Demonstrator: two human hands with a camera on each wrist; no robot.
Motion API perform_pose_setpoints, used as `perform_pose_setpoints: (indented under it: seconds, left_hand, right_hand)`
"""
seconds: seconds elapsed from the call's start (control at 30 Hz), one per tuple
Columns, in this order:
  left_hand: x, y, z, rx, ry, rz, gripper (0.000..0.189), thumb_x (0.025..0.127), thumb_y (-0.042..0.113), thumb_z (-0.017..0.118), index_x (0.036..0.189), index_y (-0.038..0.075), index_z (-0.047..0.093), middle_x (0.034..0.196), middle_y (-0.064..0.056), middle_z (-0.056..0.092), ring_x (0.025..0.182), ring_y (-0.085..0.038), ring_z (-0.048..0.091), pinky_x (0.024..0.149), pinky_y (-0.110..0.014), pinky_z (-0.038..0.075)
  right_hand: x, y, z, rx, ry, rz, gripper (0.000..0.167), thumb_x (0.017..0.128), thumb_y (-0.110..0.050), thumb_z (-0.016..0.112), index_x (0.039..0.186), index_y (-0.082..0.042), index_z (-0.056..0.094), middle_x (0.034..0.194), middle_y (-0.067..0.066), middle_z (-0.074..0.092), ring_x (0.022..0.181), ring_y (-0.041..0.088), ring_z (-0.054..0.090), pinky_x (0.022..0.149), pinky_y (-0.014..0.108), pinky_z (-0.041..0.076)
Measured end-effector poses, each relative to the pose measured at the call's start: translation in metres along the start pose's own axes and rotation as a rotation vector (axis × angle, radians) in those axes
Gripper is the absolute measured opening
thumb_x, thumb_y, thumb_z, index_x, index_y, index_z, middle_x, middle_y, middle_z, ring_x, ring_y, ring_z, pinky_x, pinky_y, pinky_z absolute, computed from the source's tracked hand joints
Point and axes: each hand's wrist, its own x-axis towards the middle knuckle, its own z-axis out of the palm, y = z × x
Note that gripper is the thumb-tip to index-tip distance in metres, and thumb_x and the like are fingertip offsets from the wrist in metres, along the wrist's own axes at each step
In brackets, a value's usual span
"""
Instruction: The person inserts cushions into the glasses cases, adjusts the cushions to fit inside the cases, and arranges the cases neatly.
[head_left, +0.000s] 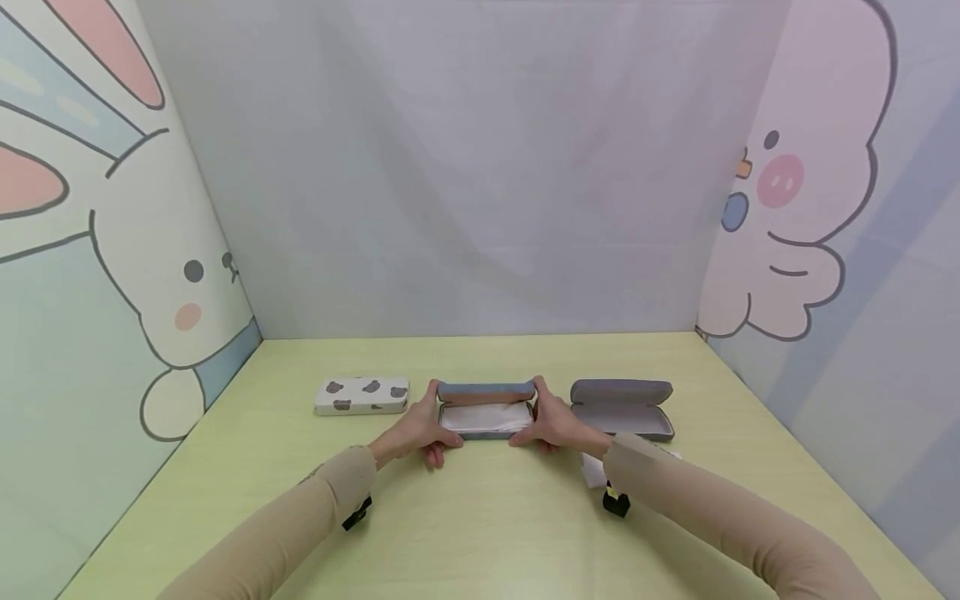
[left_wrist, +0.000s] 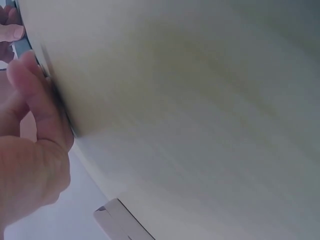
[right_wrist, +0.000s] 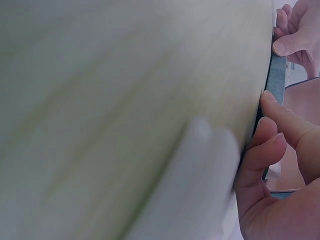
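Note:
At the middle of the table an open blue-grey glasses case (head_left: 486, 435) faces me, its lid raised and its lining brownish pink. A white cloth (head_left: 486, 416) lies inside it. My left hand (head_left: 422, 426) grips the left end of the case, thumb at the front rim and fingers reaching toward the lid. The right hand (head_left: 553, 418) holds the other end in the same way. In the right wrist view, the front edge of the case (right_wrist: 276, 75) shows between both hands. The left wrist view hides most of the case behind the left hand (left_wrist: 37, 145).
Left of the hands lies a closed white case (head_left: 362, 396) with a grey bear print. On the right stands an open grey-purple glasses case (head_left: 621, 408). A white piece (head_left: 592, 472), cloth or paper, lies partly under the right forearm. A pale curtain wall rises behind the table (head_left: 480, 517).

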Motion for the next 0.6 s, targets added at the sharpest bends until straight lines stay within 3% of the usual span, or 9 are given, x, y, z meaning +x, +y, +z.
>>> perform_pose_setpoints:
  seconds: [0.3, 0.6]
  left_hand:
    - [-0.0014, 0.0017, 0.0006, 0.001, -0.012, 0.052, 0.074, 0.081, 0.0, 0.074, 0.131, 0.01, 0.021, 0.068, -0.025, 0.065, 0.037, -0.017, 0.058, 0.039, -0.037, 0.054]
    - [-0.0029, 0.0025, 0.0016, 0.018, -0.004, 0.06, 0.072, 0.081, 0.0, 0.074, 0.131, 0.01, 0.022, 0.068, -0.025, 0.064, 0.037, -0.017, 0.058, 0.04, -0.037, 0.055]
  right_hand:
    - [-0.0019, -0.0014, -0.0001, 0.004, 0.009, -0.016, 0.081, 0.07, -0.022, 0.087, 0.128, -0.01, 0.032, 0.065, 0.008, 0.049, 0.035, 0.019, 0.047, 0.035, 0.03, 0.046]
    - [-0.0038, -0.0018, 0.0, 0.003, 0.001, -0.016, 0.082, 0.072, -0.023, 0.086, 0.131, -0.008, 0.031, 0.068, 0.01, 0.05, 0.036, 0.02, 0.047, 0.037, 0.033, 0.047]
